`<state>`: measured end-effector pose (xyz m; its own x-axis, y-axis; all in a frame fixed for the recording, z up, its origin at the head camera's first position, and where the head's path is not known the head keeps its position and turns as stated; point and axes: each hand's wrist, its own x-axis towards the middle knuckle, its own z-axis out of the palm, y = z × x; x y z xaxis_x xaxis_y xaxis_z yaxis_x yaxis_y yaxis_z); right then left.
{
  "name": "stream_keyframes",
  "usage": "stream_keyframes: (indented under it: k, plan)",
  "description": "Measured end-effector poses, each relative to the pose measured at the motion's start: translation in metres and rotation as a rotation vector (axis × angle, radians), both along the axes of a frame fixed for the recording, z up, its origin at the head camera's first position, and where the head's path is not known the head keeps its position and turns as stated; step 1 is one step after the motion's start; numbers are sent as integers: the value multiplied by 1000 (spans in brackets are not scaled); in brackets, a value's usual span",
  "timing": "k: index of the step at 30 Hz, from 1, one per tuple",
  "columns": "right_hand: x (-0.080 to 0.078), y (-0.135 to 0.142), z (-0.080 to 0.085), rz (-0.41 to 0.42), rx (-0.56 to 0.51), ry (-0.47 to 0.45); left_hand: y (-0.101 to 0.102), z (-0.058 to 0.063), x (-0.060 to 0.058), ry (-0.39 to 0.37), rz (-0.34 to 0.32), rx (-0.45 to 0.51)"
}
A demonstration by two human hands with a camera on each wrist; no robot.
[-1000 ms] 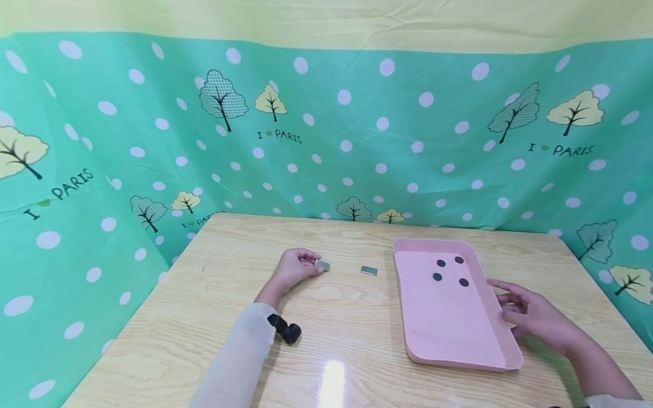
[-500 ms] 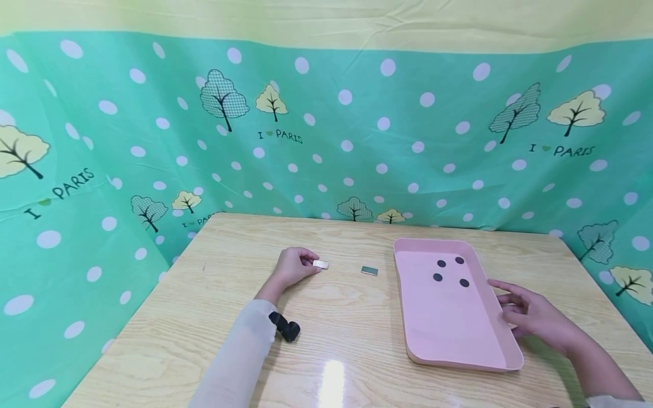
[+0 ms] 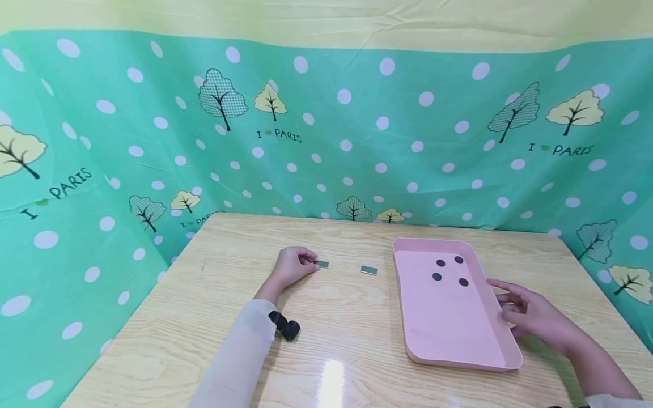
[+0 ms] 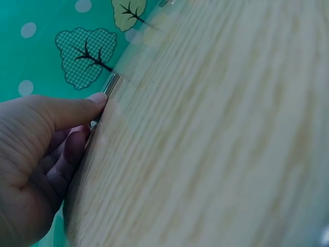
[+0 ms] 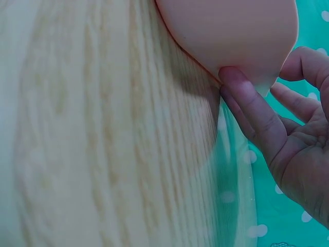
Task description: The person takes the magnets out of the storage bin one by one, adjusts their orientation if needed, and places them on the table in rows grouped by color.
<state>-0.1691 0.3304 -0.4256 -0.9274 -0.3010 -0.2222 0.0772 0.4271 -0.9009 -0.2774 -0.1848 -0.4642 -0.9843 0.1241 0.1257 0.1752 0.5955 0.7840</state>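
My left hand (image 3: 292, 265) pinches a small shiny rectangular plate (image 3: 323, 264) between thumb and fingers, low over the table or on it. In the left wrist view, the plate (image 4: 112, 84) appears edge-on beyond the thumb tip, mostly covered by the fingers. A second similar plate (image 3: 369, 271) lies flat a little to the right. Beside the pink tray (image 3: 454, 328), my right hand (image 3: 535, 317) touches its right wall with loosely bent fingers. The right wrist view shows the thumb against the outer side of the tray (image 5: 231, 31). Several black discs (image 3: 463, 282) lie inside the tray.
The wooden table (image 3: 357, 328) carries a bright light reflection near its front. A green dotted cloth (image 3: 316, 124) with trees hangs behind and along the sides. A black strap with a round piece (image 3: 285, 326) sits on my left wrist.
The pinched plate has tilted in my left fingers, its face turning from grey to bright white and then dark green. The left hand has barely shifted; the right hand and tray stay put.
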Motion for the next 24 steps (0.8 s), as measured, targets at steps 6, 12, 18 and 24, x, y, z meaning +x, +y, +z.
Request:
stream_keyframes:
  k: [6, 12, 18, 24]
  plan:
    - [0, 0, 1, -4, 8, 6, 0, 2, 2, -12, 13, 34]
    - [0, -1, 0, -10, 15, 15, 0, 6, 5, -100, 31, 203]
    - [1, 0, -1, -1, 5, 20, 2, 10, 6, -166, 15, 341]
    - [0, 1, -2, -4, 2, 11, 10, 19, 9, -171, -25, 376]
